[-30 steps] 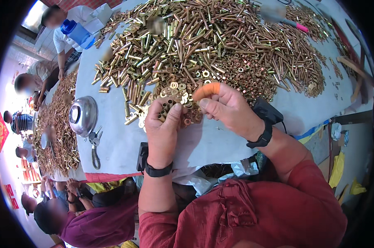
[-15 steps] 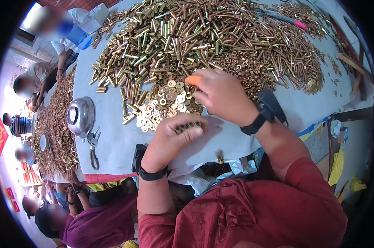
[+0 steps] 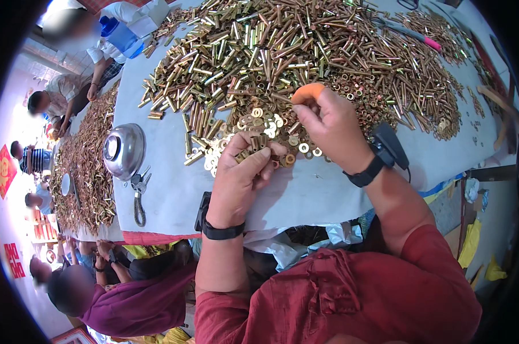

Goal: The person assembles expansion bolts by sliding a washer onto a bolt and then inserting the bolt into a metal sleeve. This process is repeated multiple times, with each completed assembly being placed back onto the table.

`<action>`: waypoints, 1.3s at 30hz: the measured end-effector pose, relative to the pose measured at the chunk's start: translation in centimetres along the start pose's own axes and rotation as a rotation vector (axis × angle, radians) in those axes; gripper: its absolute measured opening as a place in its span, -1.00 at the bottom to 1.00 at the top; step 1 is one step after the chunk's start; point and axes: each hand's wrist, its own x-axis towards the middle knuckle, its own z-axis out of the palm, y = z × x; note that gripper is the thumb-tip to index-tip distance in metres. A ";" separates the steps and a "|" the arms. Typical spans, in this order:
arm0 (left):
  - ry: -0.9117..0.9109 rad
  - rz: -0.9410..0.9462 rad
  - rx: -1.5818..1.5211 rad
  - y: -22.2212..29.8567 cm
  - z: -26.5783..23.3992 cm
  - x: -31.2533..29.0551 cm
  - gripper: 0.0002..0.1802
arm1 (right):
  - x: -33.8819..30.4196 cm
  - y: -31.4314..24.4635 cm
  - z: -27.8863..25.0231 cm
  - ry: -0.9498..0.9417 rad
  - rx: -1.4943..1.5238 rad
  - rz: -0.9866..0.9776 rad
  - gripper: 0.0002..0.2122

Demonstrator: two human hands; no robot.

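Observation:
Several short brass-coloured metal sleeves stand bunched in my left hand, their open ends up and the fingers curled round them. To its right is my right hand, an orange finger cover on its index finger. That finger and the thumb close on the end of a slim brass-coloured rod, which points left over the pile. Just beyond my left hand lie flat gold washers. Nuts are heaped beyond my right hand. A large pile of metal sleeves and rods spreads behind both.
On the left are an upturned steel bowl and keys on a strap. A pink-ended tool lies far right, and a blue bottle stands far left. Other people sit around a second heaped table.
My left hand has turned, showing the sleeves' open ends. My right hand has moved right and its finger and thumb have closed on a rod. The whole view has shifted slightly.

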 end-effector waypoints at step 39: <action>0.020 0.121 -0.293 -0.2 0.0 0.1 -0.83 | -1.7 -2.1 -2.0 -0.384 0.153 0.312 -0.67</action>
